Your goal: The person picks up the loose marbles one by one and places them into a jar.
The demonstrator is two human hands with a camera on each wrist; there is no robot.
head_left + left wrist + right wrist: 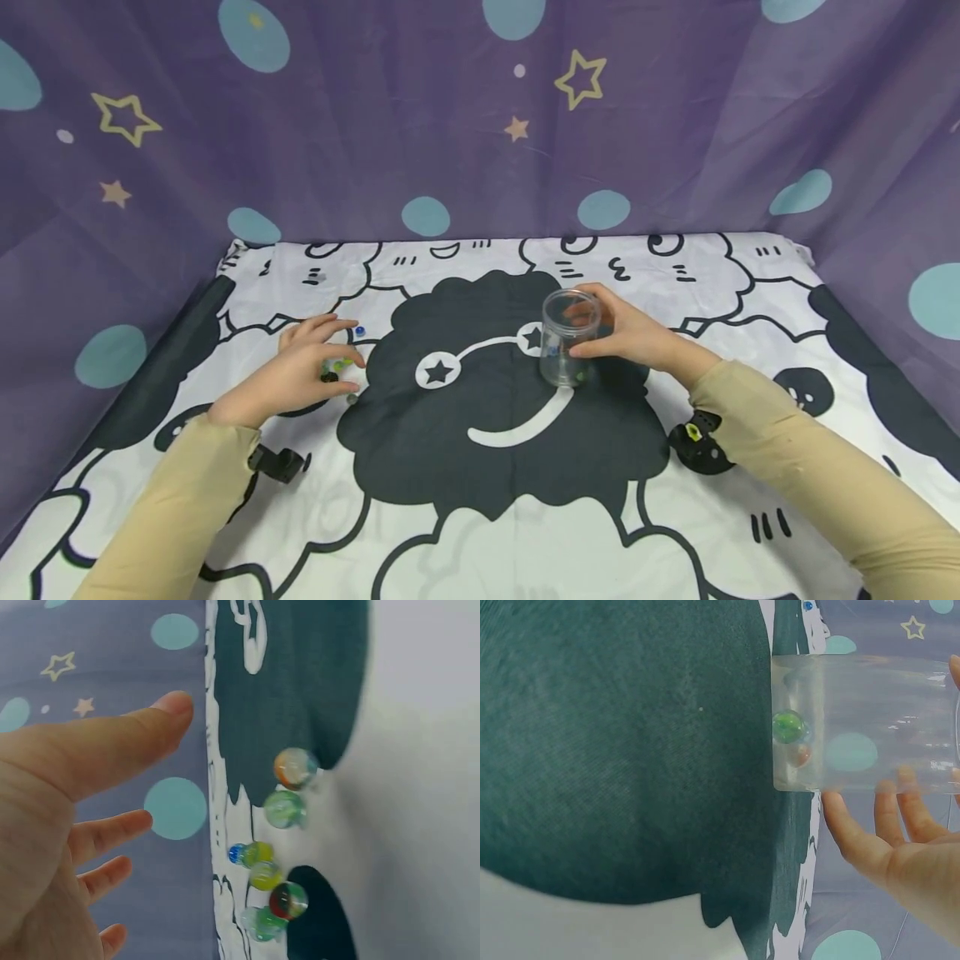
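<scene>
My left hand [288, 379] hovers with fingers spread over a loose group of glass marbles on the cloth. In the left wrist view these include an orange-and-white marble [294, 767], a green marble [284, 809], a yellow marble [265, 875], a dark red marble [289, 900] and a small blue marble [236, 853]. Nothing sits between that hand's fingers. Over to the right, my right hand [637, 333] grips a clear jar [558, 367] that stands upright on the black cloud print. A green marble [788, 727] and a reddish marble [800, 755] lie at its bottom.
A white cloth [480, 550] with black cartoon shapes covers the table. Purple curtains [420, 125] with stars and dots hang behind it and at both sides. Dark wrist devices [277, 463] hang below my sleeves.
</scene>
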